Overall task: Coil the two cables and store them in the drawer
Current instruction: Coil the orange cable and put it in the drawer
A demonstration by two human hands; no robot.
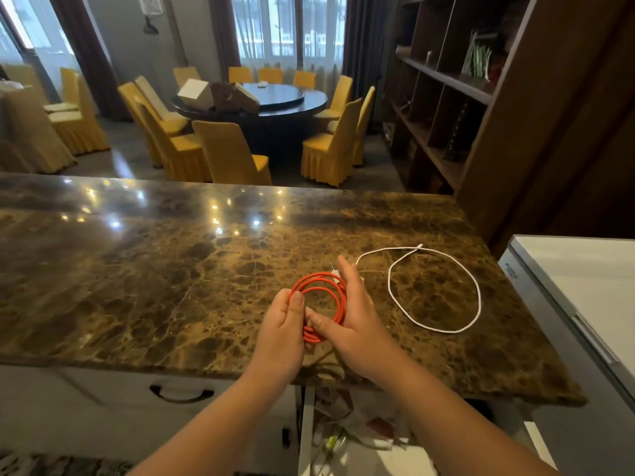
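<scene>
The left hand (285, 324) pinches the near-left edge of the orange cable (323, 304), thumb on top and fingers curled beneath the gathered loops. The right hand (350, 310) holds the same coil from the opposite side, its fingers standing fairly straight along the far-right rim and its thumb pressing the near part of the loops. The orange cable is wound into several stacked rings, held just above the marble counter (171, 269); a pale connector end pokes out beyond the right hand's fingers. To the right of the coil, on the counter, the white cable (477, 297) lies uncoiled in one loose open loop, apart from both hands. Below the counter's near edge, under the coil, the drawer (305, 434) stands open with blurred clutter inside.
</scene>
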